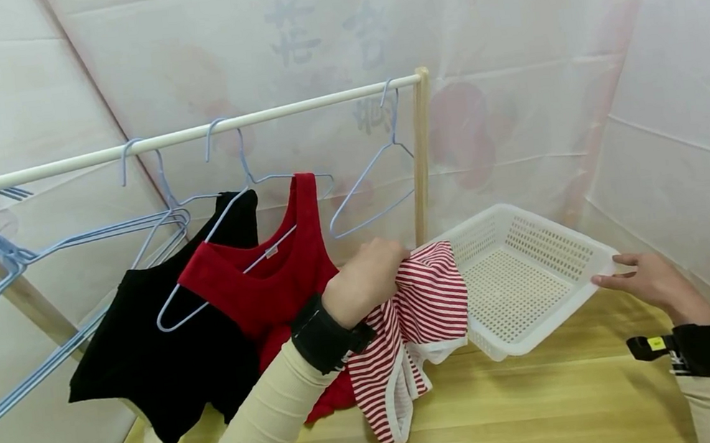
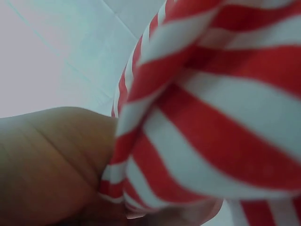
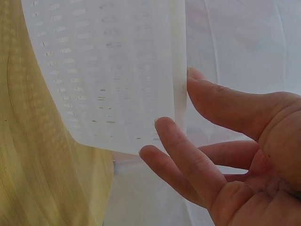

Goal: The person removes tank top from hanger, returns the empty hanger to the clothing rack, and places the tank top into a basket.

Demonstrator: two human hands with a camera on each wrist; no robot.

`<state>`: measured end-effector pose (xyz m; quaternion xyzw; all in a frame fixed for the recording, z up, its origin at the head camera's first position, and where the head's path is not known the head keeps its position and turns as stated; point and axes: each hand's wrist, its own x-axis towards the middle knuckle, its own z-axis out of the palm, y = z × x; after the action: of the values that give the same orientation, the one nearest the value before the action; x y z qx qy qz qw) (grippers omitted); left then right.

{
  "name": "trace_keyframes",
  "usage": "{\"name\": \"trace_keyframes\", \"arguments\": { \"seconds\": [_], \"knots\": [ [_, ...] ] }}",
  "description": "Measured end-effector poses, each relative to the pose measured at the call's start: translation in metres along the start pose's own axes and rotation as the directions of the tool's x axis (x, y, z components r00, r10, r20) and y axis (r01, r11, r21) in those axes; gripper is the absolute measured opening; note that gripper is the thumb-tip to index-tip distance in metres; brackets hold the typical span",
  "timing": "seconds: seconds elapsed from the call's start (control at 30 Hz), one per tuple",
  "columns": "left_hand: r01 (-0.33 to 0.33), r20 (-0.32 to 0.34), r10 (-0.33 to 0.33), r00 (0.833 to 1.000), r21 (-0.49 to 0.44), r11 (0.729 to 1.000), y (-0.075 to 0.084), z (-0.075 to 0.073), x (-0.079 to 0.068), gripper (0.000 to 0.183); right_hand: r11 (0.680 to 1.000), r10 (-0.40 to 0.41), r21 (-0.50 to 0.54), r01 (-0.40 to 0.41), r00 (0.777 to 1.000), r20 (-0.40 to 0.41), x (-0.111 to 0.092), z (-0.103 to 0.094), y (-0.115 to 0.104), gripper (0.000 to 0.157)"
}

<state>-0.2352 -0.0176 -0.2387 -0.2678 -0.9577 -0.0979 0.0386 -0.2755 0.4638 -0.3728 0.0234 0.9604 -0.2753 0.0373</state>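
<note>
My left hand [image 1: 370,274] holds a red-and-white striped garment [image 1: 430,293] by its upper part, and the cloth hangs down with white-trimmed openings at the bottom. In the left wrist view that striped cloth [image 2: 221,117] fills much of the picture and hides most of the fingers. At the right, my right hand [image 1: 657,283] grips the rim of a white perforated plastic basket [image 1: 548,243]. The right wrist view has the thumb at one side of the rim and fingertips [image 3: 165,126] against the outer wall. Bare mesh floor shows inside the basket.
A white rail [image 1: 310,105] on wooden posts crosses the back. From it hang a red sleeveless top [image 1: 297,263], a black garment [image 1: 166,342], a bare blue hanger [image 1: 369,166] and, at far left, several bunched hangers [image 1: 14,257]. Below is a wooden table [image 1: 524,406]; pale curtains stand behind.
</note>
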Motion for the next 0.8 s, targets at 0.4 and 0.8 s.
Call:
{"name": "trace_keyframes", "arguments": {
  "seconds": [0.4,0.8],
  "knots": [
    [-0.041,-0.083,0.037,0.996,-0.044,0.998,0.019,-0.018,0.012,0.023,1.0,-0.001,0.011,0.001,1.0,0.006,0.001,0.0,0.002,0.103],
    [-0.024,-0.129,0.01,0.992,-0.104,0.994,0.036,-0.03,0.026,0.027,1.0,-0.005,0.016,0.005,1.0,0.002,0.003,0.001,0.003,0.102]
  ]
}}
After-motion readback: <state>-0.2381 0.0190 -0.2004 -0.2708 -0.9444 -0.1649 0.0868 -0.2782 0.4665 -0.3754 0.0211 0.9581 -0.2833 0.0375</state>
